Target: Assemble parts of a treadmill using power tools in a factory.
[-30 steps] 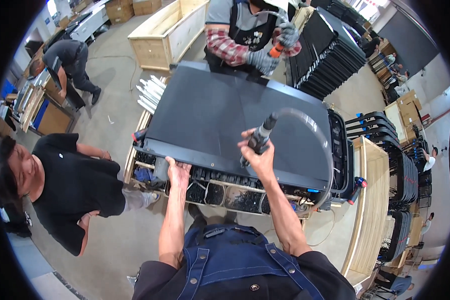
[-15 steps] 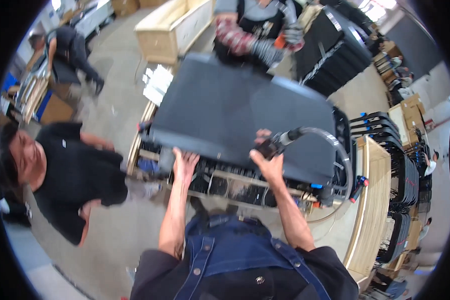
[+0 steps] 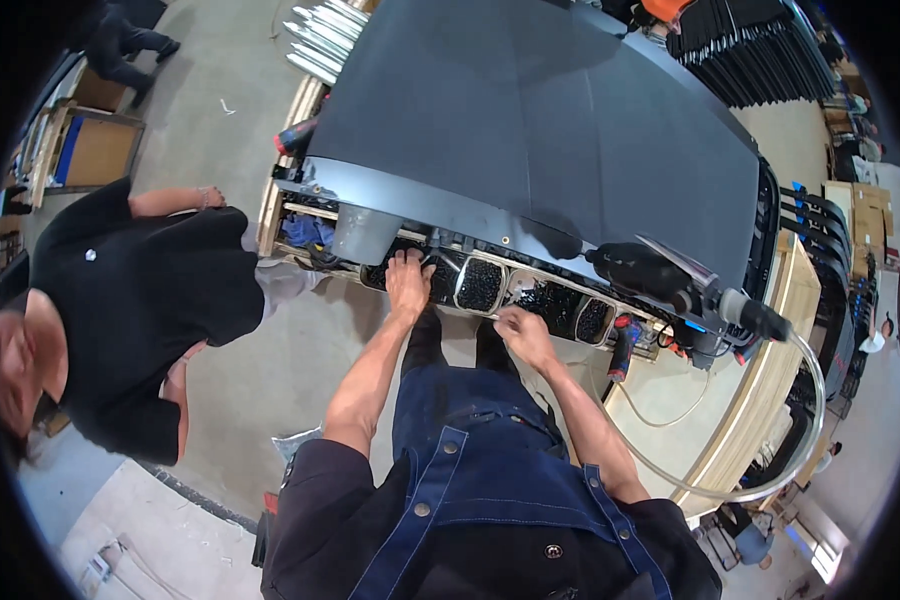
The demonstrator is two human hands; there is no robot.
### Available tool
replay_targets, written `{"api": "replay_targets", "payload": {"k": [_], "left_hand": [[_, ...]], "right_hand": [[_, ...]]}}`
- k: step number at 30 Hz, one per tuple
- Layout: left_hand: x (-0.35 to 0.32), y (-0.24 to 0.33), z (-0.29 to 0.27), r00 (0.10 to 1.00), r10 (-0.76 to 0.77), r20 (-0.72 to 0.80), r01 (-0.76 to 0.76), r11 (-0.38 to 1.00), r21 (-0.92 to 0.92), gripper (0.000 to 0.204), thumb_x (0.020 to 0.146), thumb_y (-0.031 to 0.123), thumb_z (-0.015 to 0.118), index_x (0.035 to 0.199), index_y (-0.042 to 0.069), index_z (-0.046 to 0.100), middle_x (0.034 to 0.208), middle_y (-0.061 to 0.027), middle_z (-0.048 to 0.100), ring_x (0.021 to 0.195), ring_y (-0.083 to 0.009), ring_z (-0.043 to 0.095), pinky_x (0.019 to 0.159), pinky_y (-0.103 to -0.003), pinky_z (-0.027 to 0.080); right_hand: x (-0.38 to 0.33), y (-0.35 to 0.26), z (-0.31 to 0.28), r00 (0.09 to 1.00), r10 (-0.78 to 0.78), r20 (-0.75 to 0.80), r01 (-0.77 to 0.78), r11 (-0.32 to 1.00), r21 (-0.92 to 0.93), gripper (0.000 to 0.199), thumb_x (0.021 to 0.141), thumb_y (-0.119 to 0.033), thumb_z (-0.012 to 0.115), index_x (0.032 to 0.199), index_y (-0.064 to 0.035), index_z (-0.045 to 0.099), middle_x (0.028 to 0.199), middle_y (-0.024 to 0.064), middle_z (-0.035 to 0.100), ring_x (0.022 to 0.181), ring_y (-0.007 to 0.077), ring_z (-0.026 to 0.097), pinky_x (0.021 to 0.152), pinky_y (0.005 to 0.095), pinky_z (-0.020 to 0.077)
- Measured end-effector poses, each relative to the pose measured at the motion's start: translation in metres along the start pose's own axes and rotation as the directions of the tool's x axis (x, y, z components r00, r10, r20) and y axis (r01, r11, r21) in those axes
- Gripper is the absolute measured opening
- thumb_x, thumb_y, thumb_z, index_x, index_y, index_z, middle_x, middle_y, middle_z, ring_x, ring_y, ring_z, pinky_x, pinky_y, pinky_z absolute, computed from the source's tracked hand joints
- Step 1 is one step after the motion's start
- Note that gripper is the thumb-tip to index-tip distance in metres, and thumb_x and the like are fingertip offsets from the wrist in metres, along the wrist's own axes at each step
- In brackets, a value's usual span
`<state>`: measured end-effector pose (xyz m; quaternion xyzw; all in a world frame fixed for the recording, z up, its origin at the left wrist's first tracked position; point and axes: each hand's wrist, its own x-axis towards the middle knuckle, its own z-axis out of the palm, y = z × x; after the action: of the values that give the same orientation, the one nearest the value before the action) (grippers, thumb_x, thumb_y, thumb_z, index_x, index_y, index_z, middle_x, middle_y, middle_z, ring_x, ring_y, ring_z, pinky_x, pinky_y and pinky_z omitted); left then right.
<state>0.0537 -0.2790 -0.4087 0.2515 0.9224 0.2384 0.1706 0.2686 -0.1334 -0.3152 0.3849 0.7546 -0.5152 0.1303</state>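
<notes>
- Black screws fill a row of small open bins set along the near edge of the tabletop, just under the front lip of a big dark panel.
- Head view: the left hand lies palm-down in the leftmost bin, fingers spread among the screws; I cannot tell whether it grips any.
- The right hand is loosely clenched just in front of the bins, a little nearer the body; what it pinches, if anything, is hidden.
- The row of bins runs left to right across both hands, so the screws lie straight ahead, and the left hand is the nearer one, already touching them.
- An air-driven screwdriver lies on the panel's edge to the right of the right hand, untouched, its clear hose looping down.
- Another person in a black shirt crouches at the left, well apart.
</notes>
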Motion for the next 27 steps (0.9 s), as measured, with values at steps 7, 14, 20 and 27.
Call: {"api": "replay_targets", "payload": {"k": [7, 14, 20, 27], "left_hand": [[0.019, -0.006, -0.022, 0.954, 0.276, 0.117, -0.287, 0.954, 0.090, 0.018, 0.090, 0.012, 0.068, 0.105, 0.004, 0.060, 0.102, -0.0174, 0.063, 0.093, -0.0394, 0.063, 0.080, -0.048, 0.052], [-0.052, -0.011, -0.058, 0.884, 0.216, 0.414, 0.120, 0.752, -0.648, 0.042, 0.090, 0.003, 0.058, 0.132, 0.006, 0.056, 0.108, -0.0093, 0.064, 0.093, -0.0210, 0.065, 0.074, -0.034, 0.053], [-0.083, 0.017, -0.081, 0.669, 0.082, 0.739, 0.651, 0.414, -0.636, 0.034, 0.094, 0.014, 0.059, 0.126, 0.003, 0.057, 0.096, -0.0030, 0.059, 0.067, -0.0075, 0.053, 0.059, -0.025, 0.044], [-0.096, 0.051, -0.096, 0.740, 0.082, 0.667, 0.605, 0.349, -0.715, 0.039, 0.107, 0.040, 0.051, 0.113, 0.003, 0.060, 0.082, 0.0001, 0.056, 0.061, -0.0065, 0.053, 0.052, -0.023, 0.043]], "right_hand": [[0.085, -0.012, 0.056, 0.990, -0.113, -0.085, 0.069, 0.912, -0.405, 0.022, 0.091, -0.021, 0.065, 0.111, -0.0127, 0.070, 0.099, 0.0163, 0.073, 0.095, 0.0373, 0.070, 0.084, 0.0486, 0.0557], [0.103, 0.020, 0.070, 0.977, -0.210, -0.045, 0.171, 0.886, -0.431, 0.020, 0.092, -0.021, 0.065, 0.109, -0.0132, 0.071, 0.105, 0.0171, 0.072, 0.091, 0.0370, 0.071, 0.081, 0.0462, 0.0567], [0.096, 0.030, 0.063, 0.984, -0.039, -0.174, 0.038, 0.999, -0.007, 0.022, 0.092, -0.017, 0.071, 0.112, -0.0069, 0.070, 0.082, 0.0106, 0.073, 0.071, 0.0177, 0.069, 0.066, 0.0303, 0.0545], [0.030, -0.036, 0.021, 0.998, 0.057, -0.034, -0.027, 0.823, 0.567, 0.025, 0.096, -0.019, 0.069, 0.107, 0.0030, 0.069, 0.091, 0.0095, 0.072, 0.072, 0.0143, 0.068, 0.064, 0.0268, 0.0546]]}}
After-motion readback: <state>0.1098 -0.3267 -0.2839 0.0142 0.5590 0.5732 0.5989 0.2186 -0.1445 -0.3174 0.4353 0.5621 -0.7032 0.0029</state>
